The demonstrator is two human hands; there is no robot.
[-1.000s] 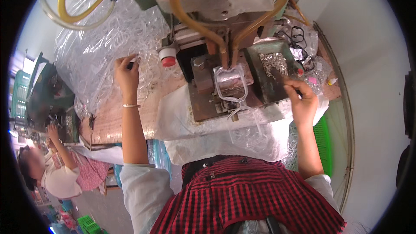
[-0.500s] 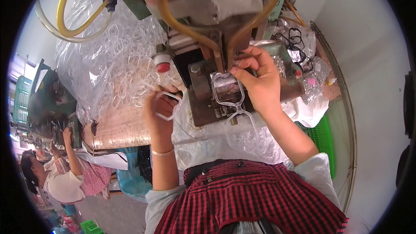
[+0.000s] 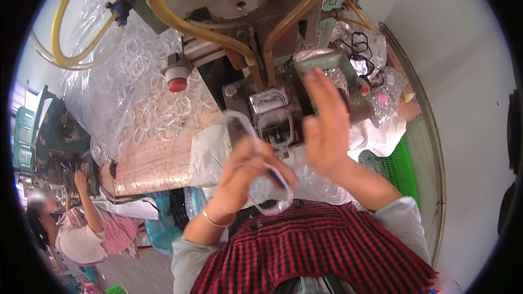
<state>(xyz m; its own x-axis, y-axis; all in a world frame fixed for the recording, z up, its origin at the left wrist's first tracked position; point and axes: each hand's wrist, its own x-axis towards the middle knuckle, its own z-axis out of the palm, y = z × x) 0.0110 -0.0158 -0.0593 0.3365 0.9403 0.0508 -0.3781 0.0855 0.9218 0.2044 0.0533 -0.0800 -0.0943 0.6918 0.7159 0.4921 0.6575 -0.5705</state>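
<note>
Low in front of my apron, my left hand (image 3: 248, 171) is closed around a clear plastic eyeglass frame (image 3: 283, 205); both are smeared by motion. My right hand (image 3: 329, 125) is raised beside the machine's metal fixture (image 3: 294, 137), fingers stretched out and nothing seen in them. On the fixture, right under two brown-tipped yellow hoses (image 3: 269, 71), lies what looks like another clear eyeglass frame (image 3: 293, 125). Just beyond my right fingertips stands a green metal tray (image 3: 305, 61) of small shiny metal parts (image 3: 336, 80).
A red push button (image 3: 177, 84) juts out left of the fixture. Many clear eyeglass frames (image 3: 163, 103) spill from a plastic bag onto the wooden table (image 3: 147, 171). Dark frames (image 3: 362, 49) lie at the back right, above a green basket (image 3: 402, 171). Another person (image 3: 81, 228) works at far left.
My right hand has let go of the eyeglass frame at the fixture and opened. My left hand has come right and nearer with a frame. The view has shifted slightly.
</note>
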